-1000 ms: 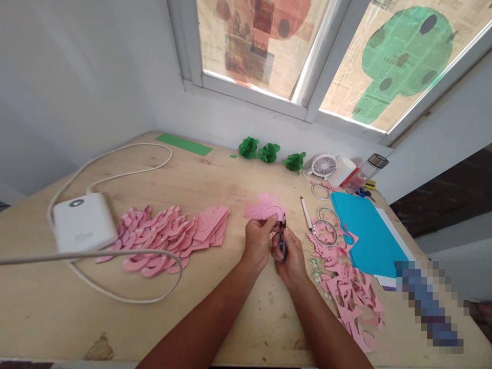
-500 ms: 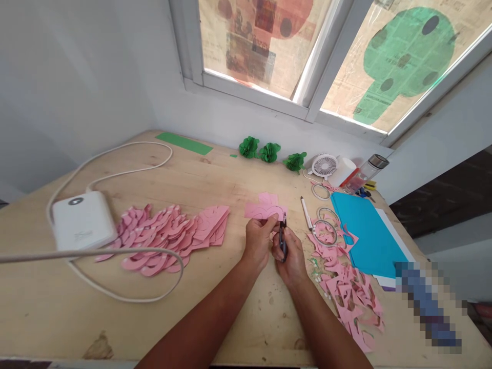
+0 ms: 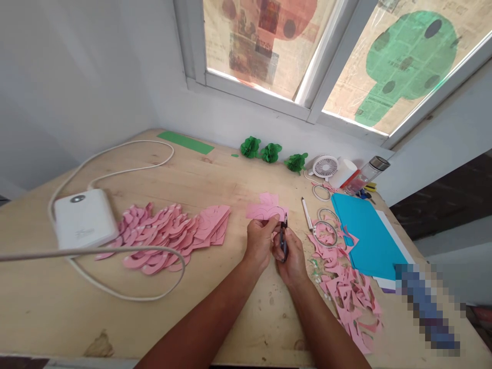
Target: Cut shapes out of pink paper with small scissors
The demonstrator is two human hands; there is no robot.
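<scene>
My left hand (image 3: 260, 244) pinches a pink paper piece (image 3: 265, 209) with a curved line drawn on it, held just above the wooden table (image 3: 215, 179). My right hand (image 3: 292, 254) grips small dark scissors (image 3: 283, 237), their blades at the paper's right edge. A fanned pile of cut pink shapes (image 3: 175, 233) lies to the left of my hands. Pink paper scraps (image 3: 349, 292) are heaped to the right.
A white box (image 3: 84, 219) with a thick white cable (image 3: 115, 154) sits at the left. Along the back are a green strip (image 3: 185, 142), green paper flowers (image 3: 271, 152), a small white fan (image 3: 325, 166) and a bottle (image 3: 369, 171). Blue sheets (image 3: 365, 233), a pen (image 3: 306, 213) and wire rings (image 3: 326, 230) lie right.
The view has shifted slightly. My hands, the pink paper and the scissors stay almost where they were.
</scene>
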